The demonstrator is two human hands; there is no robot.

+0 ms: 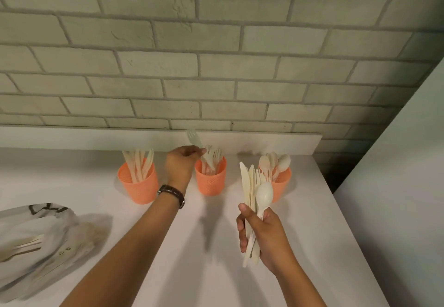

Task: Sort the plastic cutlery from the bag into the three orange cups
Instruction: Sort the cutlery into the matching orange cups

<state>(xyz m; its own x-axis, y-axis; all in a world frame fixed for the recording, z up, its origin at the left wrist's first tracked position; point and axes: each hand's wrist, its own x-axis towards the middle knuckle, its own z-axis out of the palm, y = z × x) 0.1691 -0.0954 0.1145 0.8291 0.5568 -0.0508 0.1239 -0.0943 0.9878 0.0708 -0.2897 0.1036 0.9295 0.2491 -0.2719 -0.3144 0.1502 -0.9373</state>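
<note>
Spanning the upper half of the frame, a grey brick wall [216,54] backs a white bench [192,270]. At lower left the bag [60,230] lies slumped on the bench with cutlery inside, one fork [21,249] showing plainly.

Three orange cups stand in a row at mid-frame:
- The left cup [139,186] holds knives.
- The middle cup [211,184] holds forks.
- The right cup [283,186] holds spoons.

The right hand [266,234], at lower centre-right, is curled round a mixed bundle [249,186] of knives, forks and a spoon [264,195]. The bundle is upright and well short of the cups.

The left hand [180,162], with a wristwatch [171,192], sits between the left and middle cups. Its fingers [200,151] pinch a single fork [194,138], which is motion-blurred.

That fork's long axis slants from tines at upper left down to the handle at lower right. The handle end is at the rim of the middle cup, immediately right of the fingers. Whether it has entered the cup cannot be determined.

Assessment: the left hand is the nearer to that cup. Seating the fork should need only a short drop down and to the right, then release. A good deal of sorting remains, both in the bundle and in the bag.
</note>
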